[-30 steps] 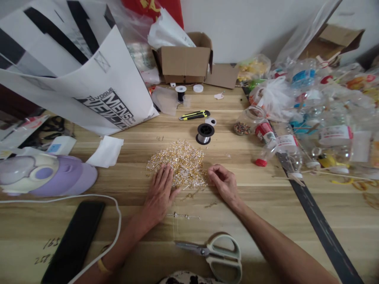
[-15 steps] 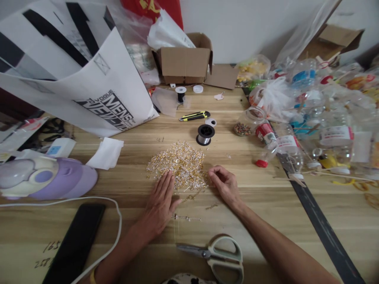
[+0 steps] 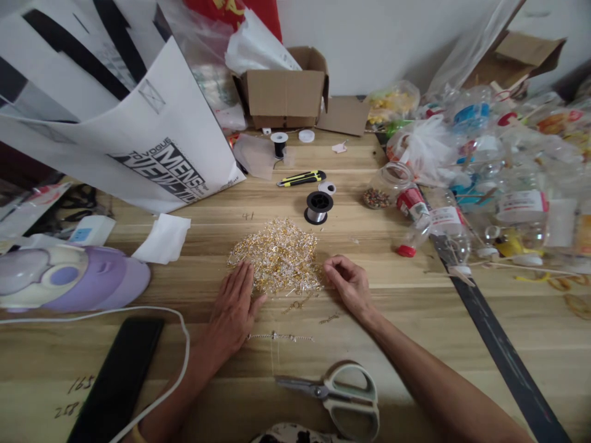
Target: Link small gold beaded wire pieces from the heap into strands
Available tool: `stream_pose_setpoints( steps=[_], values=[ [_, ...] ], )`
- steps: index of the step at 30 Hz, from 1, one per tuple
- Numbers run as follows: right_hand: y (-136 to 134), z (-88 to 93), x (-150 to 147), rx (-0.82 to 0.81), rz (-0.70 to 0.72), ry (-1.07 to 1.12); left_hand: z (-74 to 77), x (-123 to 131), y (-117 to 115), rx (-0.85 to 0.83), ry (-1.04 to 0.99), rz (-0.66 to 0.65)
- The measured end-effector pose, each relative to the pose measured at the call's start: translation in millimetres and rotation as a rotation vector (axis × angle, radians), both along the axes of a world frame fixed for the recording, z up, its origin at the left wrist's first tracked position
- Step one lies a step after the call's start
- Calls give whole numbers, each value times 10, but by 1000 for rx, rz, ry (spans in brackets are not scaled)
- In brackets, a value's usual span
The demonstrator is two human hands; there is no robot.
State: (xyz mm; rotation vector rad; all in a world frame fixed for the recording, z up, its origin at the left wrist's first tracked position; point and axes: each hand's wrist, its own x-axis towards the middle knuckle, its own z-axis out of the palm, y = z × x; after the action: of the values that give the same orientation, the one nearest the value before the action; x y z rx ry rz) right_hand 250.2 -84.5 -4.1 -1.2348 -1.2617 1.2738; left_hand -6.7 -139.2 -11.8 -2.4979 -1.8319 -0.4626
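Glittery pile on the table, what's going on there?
A person has the left hand, fingers straight, at the near left edge of the glittery pile. The right hand is by its right side, fingers curled; whether it pinches anything is too small to tell. A silvery chain and scissors lie nearer the person, a spool beyond the pile.

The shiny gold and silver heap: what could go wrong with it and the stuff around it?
The left hand lies at the edge of the heap, so a quick sweep might scatter its tiny pieces. The silver chain lies beside that hand and could get dragged. The scissors lie between the forearms, so an arm might bump them.
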Motion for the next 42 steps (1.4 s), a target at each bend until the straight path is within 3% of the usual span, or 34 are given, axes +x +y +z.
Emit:
stream_pose_setpoints(
  steps=[13, 24, 35, 42],
  values=[
    [5, -30, 16, 3, -4, -27, 66, -65, 41, -36, 88, -9],
    [0, -11, 14, 2, -6, -46, 23, -83, 114, -10, 83, 16],
    [-2, -18, 17, 19, -8, -61, 232, -65, 255, 31, 15, 12],
    [-5, -8, 16, 20, -2, -52, 187, -82, 393, 88, 48, 19]
  ],
)
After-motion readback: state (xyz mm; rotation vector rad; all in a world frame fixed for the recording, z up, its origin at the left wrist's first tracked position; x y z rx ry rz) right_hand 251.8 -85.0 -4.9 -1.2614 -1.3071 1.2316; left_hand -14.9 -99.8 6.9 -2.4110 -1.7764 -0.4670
